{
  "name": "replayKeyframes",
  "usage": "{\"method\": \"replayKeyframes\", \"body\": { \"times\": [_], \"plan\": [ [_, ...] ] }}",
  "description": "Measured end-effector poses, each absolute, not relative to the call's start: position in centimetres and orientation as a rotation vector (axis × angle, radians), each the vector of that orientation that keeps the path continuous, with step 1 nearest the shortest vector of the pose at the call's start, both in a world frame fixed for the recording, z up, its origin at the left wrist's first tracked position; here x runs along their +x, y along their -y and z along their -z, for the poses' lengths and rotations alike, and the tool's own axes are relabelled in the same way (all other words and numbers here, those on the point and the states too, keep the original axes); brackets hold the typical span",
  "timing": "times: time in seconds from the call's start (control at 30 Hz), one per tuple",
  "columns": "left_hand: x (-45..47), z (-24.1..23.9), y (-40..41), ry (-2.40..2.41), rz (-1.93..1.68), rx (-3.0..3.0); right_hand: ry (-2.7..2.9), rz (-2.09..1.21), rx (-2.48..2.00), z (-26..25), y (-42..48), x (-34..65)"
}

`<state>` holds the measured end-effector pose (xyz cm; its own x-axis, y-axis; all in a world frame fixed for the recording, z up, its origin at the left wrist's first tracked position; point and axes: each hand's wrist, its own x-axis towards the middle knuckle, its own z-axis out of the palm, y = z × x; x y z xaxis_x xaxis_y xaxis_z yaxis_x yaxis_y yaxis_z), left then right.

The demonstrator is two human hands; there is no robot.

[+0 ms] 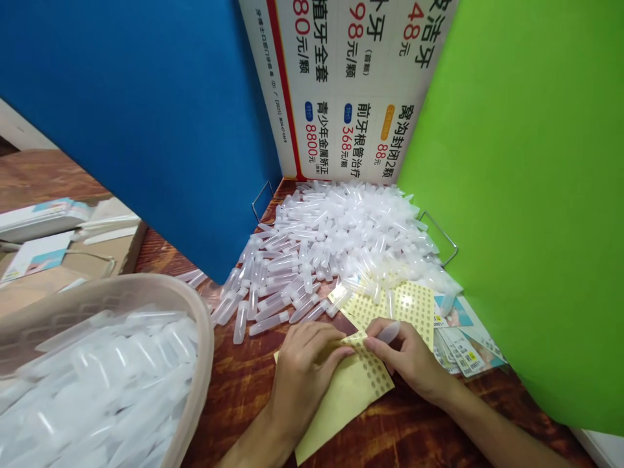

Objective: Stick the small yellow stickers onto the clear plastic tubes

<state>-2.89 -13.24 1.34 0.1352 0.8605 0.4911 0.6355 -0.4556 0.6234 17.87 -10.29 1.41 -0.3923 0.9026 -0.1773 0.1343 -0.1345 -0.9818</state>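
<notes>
My left hand is closed on a yellow sticker sheet dotted with rows of small round grey stickers, its thumb on top near the far edge. A small translucent plastic tube sticks out from my right hand, which is closed around it. The right thumb and index fingertip meet at the sheet's edge, beside the left fingertips; whether a sticker is between them I cannot tell. Just beyond my hands lies a second sticker sheet, partly under a large pile of similar capped tubes.
At the left stands a pinkish plastic basket full of clear-wrapped items. Blue, printed white and green panels enclose the pile. Printed cards lie at right, and a cardboard box sits behind the basket.
</notes>
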Motion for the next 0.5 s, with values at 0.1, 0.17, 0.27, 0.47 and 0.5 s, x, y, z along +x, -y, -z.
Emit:
{"method": "replayKeyframes", "body": {
  "times": [0.1,0.17,0.27,0.47,0.5],
  "plan": [
    [-2.70,-1.40,13.36,-1.448,-1.240,2.052,1.538,-1.596,-1.179,-1.39,10.30,17.89],
    [-2.60,-1.35,13.44,-1.423,-1.250,1.988,1.547,-1.608,-1.177,-1.34,10.29,17.91],
    [-2.56,-1.32,13.53,-1.400,-1.257,1.921,1.540,-1.613,-1.184,-1.28,10.27,17.90],
    [-2.62,-1.32,13.59,-1.388,-1.253,1.925,1.547,-1.592,-1.198,-1.14,10.17,17.89],
    [-2.60,-1.27,13.59,-1.387,-1.259,1.923,1.548,-1.595,-1.197,-1.12,10.14,17.90]
  ]
}}
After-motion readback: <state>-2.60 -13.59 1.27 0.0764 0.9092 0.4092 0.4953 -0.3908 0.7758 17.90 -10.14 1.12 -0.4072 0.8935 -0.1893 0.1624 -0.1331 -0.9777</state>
